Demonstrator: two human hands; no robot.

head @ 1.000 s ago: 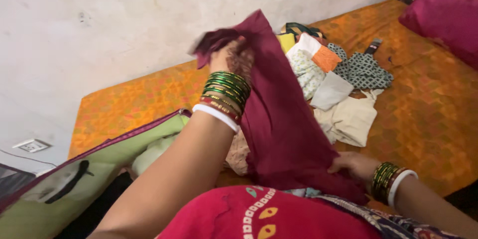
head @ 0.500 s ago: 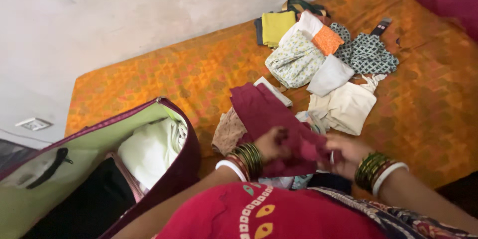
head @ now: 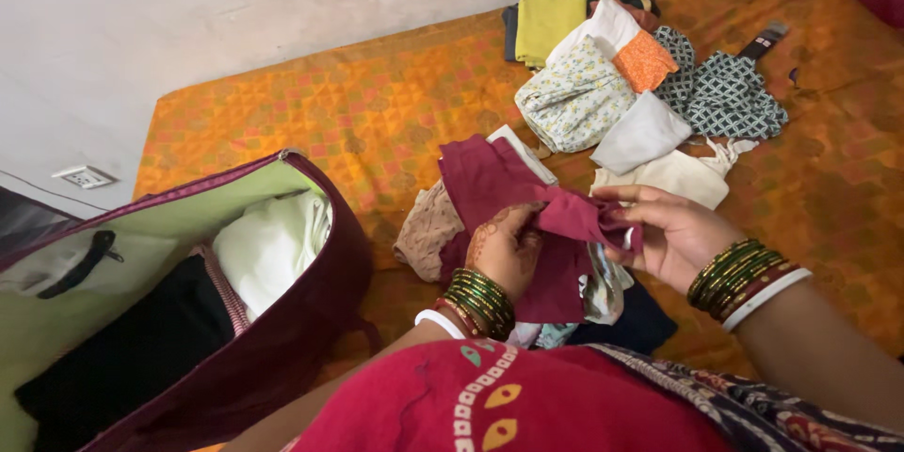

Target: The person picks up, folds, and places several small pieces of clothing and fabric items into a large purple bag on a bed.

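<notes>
A maroon cloth (head: 499, 188) lies over a small pile of clothes on the orange bedspread (head: 377, 113). My left hand (head: 504, 245), with green and red bangles on the wrist, grips a bunched fold of the maroon cloth near its middle. My right hand (head: 669, 231), also bangled, pinches the same fold's right end. Under the cloth lie a beige patterned piece (head: 424, 231) and a dark garment (head: 640, 320).
An open maroon suitcase (head: 282, 348) with a green lining stands at the left, holding a white garment (head: 268, 245) and black clothes. A heap of assorted clothes (head: 621, 85) lies farther back. The white wall with a socket (head: 85, 176) borders the bed.
The maroon cloth has come down from being held up high to lying on the pile. Both hands have closed in together on one fold of it.
</notes>
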